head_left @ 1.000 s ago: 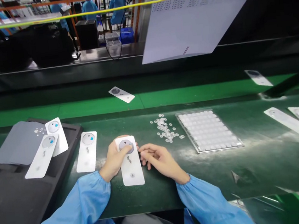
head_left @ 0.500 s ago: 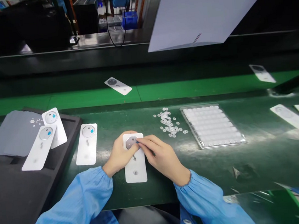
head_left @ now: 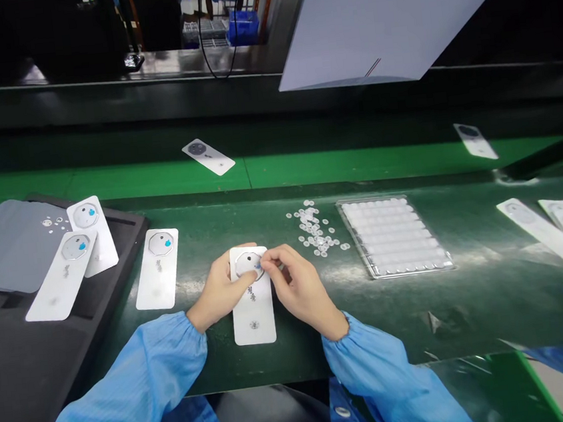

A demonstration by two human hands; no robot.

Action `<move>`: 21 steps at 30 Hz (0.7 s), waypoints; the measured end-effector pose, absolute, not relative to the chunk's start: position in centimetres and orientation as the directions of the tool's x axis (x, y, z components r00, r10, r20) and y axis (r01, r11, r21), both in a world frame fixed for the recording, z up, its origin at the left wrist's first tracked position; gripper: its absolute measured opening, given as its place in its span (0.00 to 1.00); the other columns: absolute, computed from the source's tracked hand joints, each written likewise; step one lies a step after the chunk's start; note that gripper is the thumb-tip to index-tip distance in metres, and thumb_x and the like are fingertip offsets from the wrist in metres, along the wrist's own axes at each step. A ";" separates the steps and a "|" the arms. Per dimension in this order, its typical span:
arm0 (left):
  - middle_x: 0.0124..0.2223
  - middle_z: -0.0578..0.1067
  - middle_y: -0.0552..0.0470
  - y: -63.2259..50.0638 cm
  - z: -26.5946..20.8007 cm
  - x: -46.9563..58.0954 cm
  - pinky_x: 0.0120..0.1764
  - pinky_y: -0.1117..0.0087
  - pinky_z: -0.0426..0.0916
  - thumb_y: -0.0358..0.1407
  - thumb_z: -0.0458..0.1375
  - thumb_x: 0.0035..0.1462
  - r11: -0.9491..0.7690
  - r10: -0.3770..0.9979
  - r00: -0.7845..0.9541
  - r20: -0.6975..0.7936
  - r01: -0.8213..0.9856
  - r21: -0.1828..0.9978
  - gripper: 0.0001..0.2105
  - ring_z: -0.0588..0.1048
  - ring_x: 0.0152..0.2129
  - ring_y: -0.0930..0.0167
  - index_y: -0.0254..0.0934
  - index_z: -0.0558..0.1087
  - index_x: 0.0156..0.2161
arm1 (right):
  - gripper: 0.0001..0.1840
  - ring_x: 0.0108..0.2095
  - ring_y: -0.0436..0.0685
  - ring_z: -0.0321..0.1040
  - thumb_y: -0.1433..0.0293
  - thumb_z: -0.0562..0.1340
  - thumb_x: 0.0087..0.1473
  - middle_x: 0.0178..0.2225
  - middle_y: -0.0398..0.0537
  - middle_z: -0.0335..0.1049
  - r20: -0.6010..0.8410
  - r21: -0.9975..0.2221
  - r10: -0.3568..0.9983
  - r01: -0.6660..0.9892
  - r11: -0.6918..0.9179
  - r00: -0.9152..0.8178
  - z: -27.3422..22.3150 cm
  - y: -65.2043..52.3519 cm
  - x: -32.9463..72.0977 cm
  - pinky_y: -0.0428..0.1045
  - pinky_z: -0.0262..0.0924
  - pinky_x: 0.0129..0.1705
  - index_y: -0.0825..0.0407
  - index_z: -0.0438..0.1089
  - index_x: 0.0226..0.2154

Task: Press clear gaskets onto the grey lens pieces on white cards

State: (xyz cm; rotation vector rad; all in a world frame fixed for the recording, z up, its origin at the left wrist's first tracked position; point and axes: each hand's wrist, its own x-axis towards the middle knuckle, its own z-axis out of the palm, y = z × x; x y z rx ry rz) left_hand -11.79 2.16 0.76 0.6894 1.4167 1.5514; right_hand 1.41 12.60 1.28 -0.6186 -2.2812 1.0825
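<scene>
A white phone back cover (head_left: 253, 308) lies upright in front of me on the green bench, with a round grey-white window, a small blue spot and dark markings on its face. My left hand (head_left: 222, 288) grips its upper left side, the thumb lying across the front just below the window. At the window's right edge, beside the blue spot, the thumb and fingertips of my right hand (head_left: 302, 289) are pinched together. Whatever they hold is too small to make out. Another white cover (head_left: 158, 271) with a blue spot rests to the left.
Two covers (head_left: 62, 278) lie across a black tray (head_left: 115, 255) with grey sheets (head_left: 8, 246). Small clear discs (head_left: 316, 227) are scattered right of my hands, beside a clear tray (head_left: 395, 236) of white rolls. Covers also lie on the green belt (head_left: 157, 178) and far right. White paper (head_left: 392, 18) hangs above.
The right hand's fingertips have drawn slightly right and curled more, showing more of the window. The left thumb sits a little lower. The belt with its cover has shifted left; the view has also moved.
</scene>
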 end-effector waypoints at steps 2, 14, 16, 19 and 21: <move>0.48 0.81 0.44 2.2 0.8 -11.8 0.42 0.69 0.73 0.31 0.65 0.54 0.074 0.878 -0.433 -0.203 -0.297 0.952 0.25 0.80 0.42 0.64 0.32 0.71 0.58 | 0.13 0.31 0.53 0.66 0.59 0.59 0.66 0.31 0.46 0.69 0.151 -0.930 0.661 0.120 0.346 -0.735 1.5 12.9 1.3 0.47 0.61 0.30 0.51 0.70 0.35; 0.50 0.81 0.39 2.2 1.0 -12.3 0.41 0.65 0.76 0.37 0.70 0.53 0.108 0.881 -0.352 -0.315 -0.498 0.861 0.37 0.81 0.44 0.58 0.33 0.64 0.66 | 0.26 0.18 0.53 0.53 0.44 0.71 0.42 0.20 0.43 0.54 -0.015 -0.983 0.992 0.183 0.009 -0.129 1.1 16.2 28.6 0.55 0.55 0.22 0.45 0.63 0.18; 0.51 0.80 0.39 2.3 1.1 -12.4 0.43 0.65 0.76 0.38 0.71 0.53 0.126 0.873 -0.355 -0.334 -0.497 0.858 0.39 0.81 0.46 0.57 0.34 0.63 0.67 | 0.27 0.17 0.55 0.55 0.39 0.65 0.41 0.18 0.44 0.56 -0.047 -0.860 0.995 0.502 -0.087 0.092 -1.4 15.8 33.0 0.56 0.57 0.21 0.43 0.63 0.18; 0.52 0.80 0.39 2.6 1.5 -12.5 0.44 0.64 0.77 0.39 0.72 0.51 0.163 0.859 -0.354 -0.371 -0.498 0.852 0.41 0.81 0.47 0.57 0.35 0.63 0.67 | 0.23 0.18 0.61 0.60 0.43 0.61 0.45 0.16 0.45 0.59 -0.014 -0.601 0.951 0.758 -0.255 0.309 -4.4 15.4 34.9 0.60 0.61 0.24 0.44 0.65 0.20; 0.52 0.80 0.40 2.6 1.8 -12.4 0.44 0.63 0.77 0.39 0.73 0.50 0.181 0.852 -0.354 -0.386 -0.492 0.852 0.41 0.80 0.48 0.56 0.36 0.63 0.67 | 0.20 0.22 0.64 0.66 0.48 0.60 0.48 0.18 0.51 0.64 0.061 -0.554 0.930 0.787 -0.271 0.363 -4.8 15.6 33.5 0.61 0.64 0.28 0.46 0.69 0.22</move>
